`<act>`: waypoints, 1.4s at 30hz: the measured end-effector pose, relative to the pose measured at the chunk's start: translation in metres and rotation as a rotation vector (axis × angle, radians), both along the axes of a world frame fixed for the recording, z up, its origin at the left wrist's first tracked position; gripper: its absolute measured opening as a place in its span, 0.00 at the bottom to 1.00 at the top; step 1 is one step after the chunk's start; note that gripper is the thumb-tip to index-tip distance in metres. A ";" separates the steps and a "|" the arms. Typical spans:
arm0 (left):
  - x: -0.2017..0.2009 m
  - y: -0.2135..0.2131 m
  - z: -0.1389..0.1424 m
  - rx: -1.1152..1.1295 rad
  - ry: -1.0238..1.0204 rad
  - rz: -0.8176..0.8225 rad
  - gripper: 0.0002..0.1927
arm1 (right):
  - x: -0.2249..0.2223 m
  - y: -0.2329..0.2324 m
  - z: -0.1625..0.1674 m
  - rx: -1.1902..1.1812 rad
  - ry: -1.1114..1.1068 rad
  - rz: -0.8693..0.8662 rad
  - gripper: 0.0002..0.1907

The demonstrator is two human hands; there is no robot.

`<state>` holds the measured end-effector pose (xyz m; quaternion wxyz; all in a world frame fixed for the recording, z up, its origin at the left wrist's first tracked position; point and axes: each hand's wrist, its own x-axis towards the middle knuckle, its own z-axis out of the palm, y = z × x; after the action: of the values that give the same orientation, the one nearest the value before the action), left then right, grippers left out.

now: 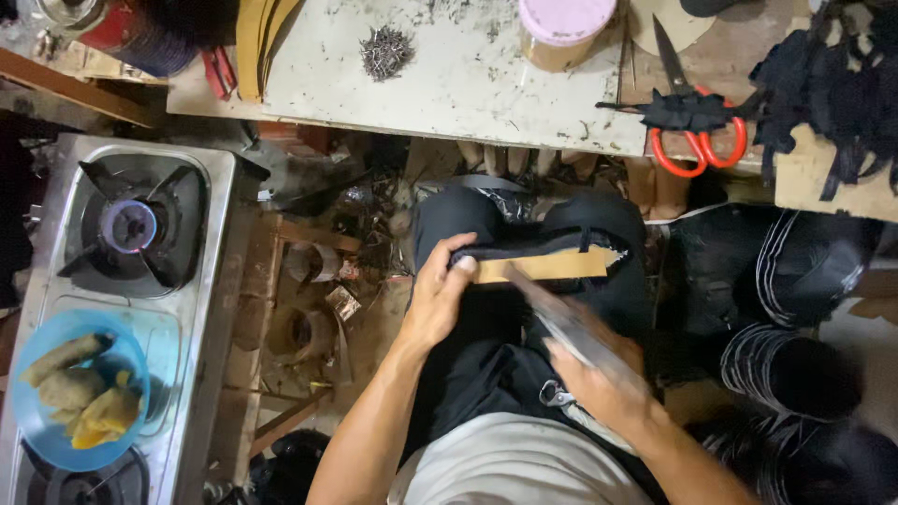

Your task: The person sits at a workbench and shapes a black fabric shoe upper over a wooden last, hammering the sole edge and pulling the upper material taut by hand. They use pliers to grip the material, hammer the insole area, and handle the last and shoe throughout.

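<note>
1. Holding the tan strip (547,266) flat across your knees, your left hand (438,301) has its grip closed over the strip's left end, where black fabric covers its upper edge; fingers curl over the top, thumb underneath.
2. Your right hand (599,383) sits lower, near your right thigh, its grip closed around a long blade-like tool (561,318) that is blurred. The tool's tip touches the strip near its middle.
3. Both forearms reach forward from your lap, the left nearly straight, the right bent inward.
4. Ahead of your knees, the counter (468,84) carries a small pile of nails (385,51), a round container with a pink lid (565,28), and orange-handled scissors (697,131) with a black scrap lying on them.
5. To your left stands a steel gas stove (131,234); a round blue bowl (75,388) of yellowish food rests on it.
6. At your right, black striped rolls (795,309) are stacked on the floor.
</note>
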<state>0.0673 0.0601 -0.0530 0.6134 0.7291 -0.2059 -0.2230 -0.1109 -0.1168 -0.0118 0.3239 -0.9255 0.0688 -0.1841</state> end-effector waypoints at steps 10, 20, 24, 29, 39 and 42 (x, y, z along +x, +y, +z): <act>0.001 -0.001 0.012 0.117 0.126 0.038 0.28 | -0.044 -0.003 0.016 0.605 -0.543 -0.077 0.13; 0.009 -0.004 0.001 0.111 0.259 0.010 0.25 | -0.066 -0.019 -0.041 0.647 -0.282 -0.457 0.24; 0.007 -0.001 -0.001 0.090 0.231 -0.020 0.24 | -0.044 -0.032 -0.034 0.558 0.260 -0.539 0.26; 0.003 0.028 0.015 -0.021 -0.306 -0.225 0.10 | -0.003 -0.073 0.013 0.136 -0.009 -0.370 0.25; -0.038 0.027 0.044 0.369 -0.260 -0.686 0.37 | 0.125 -0.118 0.029 -0.579 0.051 -0.095 0.23; -0.052 0.022 0.044 0.372 -0.147 -0.677 0.41 | 0.143 -0.125 0.021 -0.634 0.077 -0.073 0.24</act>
<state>0.0152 0.0825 -0.0090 0.3462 0.7327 -0.4342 -0.3933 0.0325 -0.2417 0.0091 0.0100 -0.9834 0.0535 -0.1729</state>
